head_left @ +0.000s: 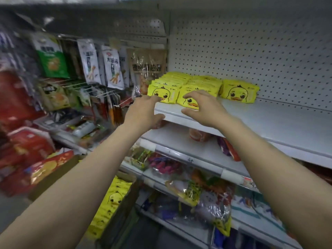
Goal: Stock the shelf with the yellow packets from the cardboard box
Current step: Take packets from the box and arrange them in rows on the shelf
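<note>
Nearest me, at about 7 o'clock, the cardboard box [124,211] sits low with yellow packets [112,200] standing inside it. At 5 o'clock, lower shelves carry mixed snack bags [190,189]. My two forearms reach up toward the middle. My left hand [143,112] has its fingers spread and loosely bent, fingertips at the front packet of the left row; I cannot tell whether they touch it, and it grips nothing. My right hand [203,105] is open wide, thumb low near the shelf edge, fingers arched over the front packet of the next row [190,101]. Beyond them, the white shelf [269,119] holds rows of stocked packets [181,81], with one more stack [239,90] at 1 o'clock. Hanging snack bags [111,67] fill 10 o'clock.
</note>
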Demonstrator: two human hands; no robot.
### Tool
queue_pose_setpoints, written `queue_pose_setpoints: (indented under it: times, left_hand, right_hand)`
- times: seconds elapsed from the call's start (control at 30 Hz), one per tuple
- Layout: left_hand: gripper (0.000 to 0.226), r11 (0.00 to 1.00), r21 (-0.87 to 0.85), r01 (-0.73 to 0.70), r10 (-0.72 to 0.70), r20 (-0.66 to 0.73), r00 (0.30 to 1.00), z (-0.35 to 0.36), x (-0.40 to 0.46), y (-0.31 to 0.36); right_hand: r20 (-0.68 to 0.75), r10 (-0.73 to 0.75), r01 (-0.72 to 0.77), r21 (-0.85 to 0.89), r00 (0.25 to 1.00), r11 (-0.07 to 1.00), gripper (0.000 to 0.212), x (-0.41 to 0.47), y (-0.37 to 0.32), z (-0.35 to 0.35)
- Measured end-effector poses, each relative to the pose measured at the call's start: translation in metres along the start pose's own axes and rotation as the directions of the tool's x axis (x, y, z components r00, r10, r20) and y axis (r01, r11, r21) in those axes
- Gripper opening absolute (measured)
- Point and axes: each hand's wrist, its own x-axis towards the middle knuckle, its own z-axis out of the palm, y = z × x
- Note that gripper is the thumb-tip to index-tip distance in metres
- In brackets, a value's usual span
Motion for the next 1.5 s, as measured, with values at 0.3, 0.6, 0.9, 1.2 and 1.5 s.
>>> queue_pose_setpoints:
  times: [0.3,0.6,0.9,1.2,1.5]
  left_hand:
    - [0.055,0.993,0.082,0.086,-0.075,-0.12,0.99,-0.038,-0.08,-0.113]
    - [0.049,0.99,0.094,0.104,-0.095,-0.098,0.991,-0.029,-0.066,-0.29]
    - [0.05,0.989,0.074,0.131,-0.143,0.199,0.969,0.03,-0.018,-0.483]
    - [0.048,0.974,-0.006,0.228,-0.197,0.479,0.855,0.146,-0.039,-0.577]
    - [0.054,0.957,-0.048,0.285,-0.175,0.689,0.704,0.25,-0.084,-0.645]
  right_hand:
    - [0.019,-0.183,0.181,0.09,0.983,0.979,0.049,0.013,-0.119,0.068]
    - [0.133,-0.212,0.203,0.08,0.968,0.976,0.051,0.11,-0.229,0.196]
    - [0.354,-0.021,-0.001,0.062,0.935,0.998,0.051,0.206,-0.296,0.351]
    - [0.634,0.131,-0.207,0.046,0.762,0.977,0.052,0.197,-0.288,0.495]
    - [0.815,0.218,-0.297,-0.06,0.537,0.953,0.054,0.145,-0.269,0.611]
